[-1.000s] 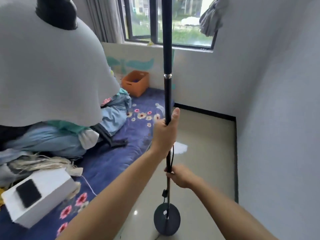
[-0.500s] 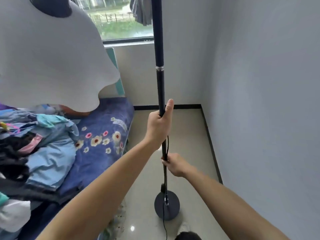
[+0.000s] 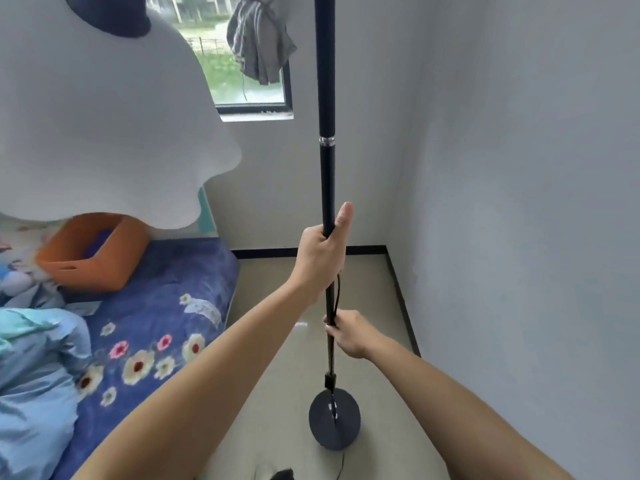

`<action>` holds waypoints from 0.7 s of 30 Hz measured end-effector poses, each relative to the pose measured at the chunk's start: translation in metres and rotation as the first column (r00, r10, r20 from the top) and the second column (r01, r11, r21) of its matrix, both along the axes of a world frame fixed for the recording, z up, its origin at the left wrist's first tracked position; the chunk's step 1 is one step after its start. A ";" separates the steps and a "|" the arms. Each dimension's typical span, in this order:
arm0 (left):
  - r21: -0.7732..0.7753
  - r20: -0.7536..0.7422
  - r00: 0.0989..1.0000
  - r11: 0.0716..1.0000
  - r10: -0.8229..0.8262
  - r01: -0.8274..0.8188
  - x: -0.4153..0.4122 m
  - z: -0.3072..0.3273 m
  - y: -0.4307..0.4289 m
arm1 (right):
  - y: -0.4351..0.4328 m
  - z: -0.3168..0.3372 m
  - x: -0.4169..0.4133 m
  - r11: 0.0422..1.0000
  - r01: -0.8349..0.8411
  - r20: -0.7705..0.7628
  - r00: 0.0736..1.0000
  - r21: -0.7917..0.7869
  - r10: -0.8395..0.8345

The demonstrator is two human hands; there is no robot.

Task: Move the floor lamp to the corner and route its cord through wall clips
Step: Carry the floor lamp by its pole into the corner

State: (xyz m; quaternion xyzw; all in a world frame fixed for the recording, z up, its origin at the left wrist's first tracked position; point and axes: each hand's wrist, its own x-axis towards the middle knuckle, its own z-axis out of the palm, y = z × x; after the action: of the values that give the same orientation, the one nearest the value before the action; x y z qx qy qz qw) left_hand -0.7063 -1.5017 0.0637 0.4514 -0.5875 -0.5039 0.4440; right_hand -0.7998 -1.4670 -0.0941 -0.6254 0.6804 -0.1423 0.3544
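Floor lamp pole (image 3: 327, 98) runs out the top edge, its upper end unseen. White shade (image 3: 86, 109) cut off by the left and top edges, blocks most of the window (image 3: 249, 81) and the wall behind. Left hand (image 3: 320, 258) wraps the pole, fingers hidden behind it; right hand (image 3: 348, 332) covers the pole and cord (image 3: 337, 292) where it grips, fingertips hidden. Cord below the base (image 3: 334, 419) leaves the bottom edge, its end unseen. Small switch box on the pole (image 3: 330, 381) too small to read. Dark shape at the bottom edge (image 3: 282, 475) cut off, cannot tell what it is. Orange bin (image 3: 93, 258) top hidden by the shade, contents unclear. Bedding at left (image 3: 31, 375) blurred and cropped
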 end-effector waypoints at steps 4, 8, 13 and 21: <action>0.052 -0.038 0.991 0.990 -0.126 0.128 0.007 -0.014 -0.094 | -0.087 -0.007 0.000 0.996 0.091 -0.003 0.996 0.010 -0.091; 0.086 -0.093 0.965 0.964 -0.244 0.252 0.006 -0.011 -0.178 | -0.160 -0.004 0.001 0.980 0.200 -0.031 0.979 0.023 -0.199; 0.082 -0.102 0.921 0.920 -0.375 0.383 -0.018 0.002 -0.263 | -0.241 0.006 -0.016 0.939 0.344 -0.017 0.939 0.001 -0.344; 0.110 -0.067 0.927 0.921 -0.368 0.374 -0.084 -0.027 -0.404 | -0.380 -0.017 -0.077 0.939 0.343 0.006 0.939 -0.003 -0.343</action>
State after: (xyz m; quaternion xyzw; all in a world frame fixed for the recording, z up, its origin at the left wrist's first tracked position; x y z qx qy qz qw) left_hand -0.7906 -1.9061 0.0369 0.3468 -0.6207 -0.6233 0.3255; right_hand -0.8771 -1.8468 -0.1112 -0.4976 0.7779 -0.2049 0.3247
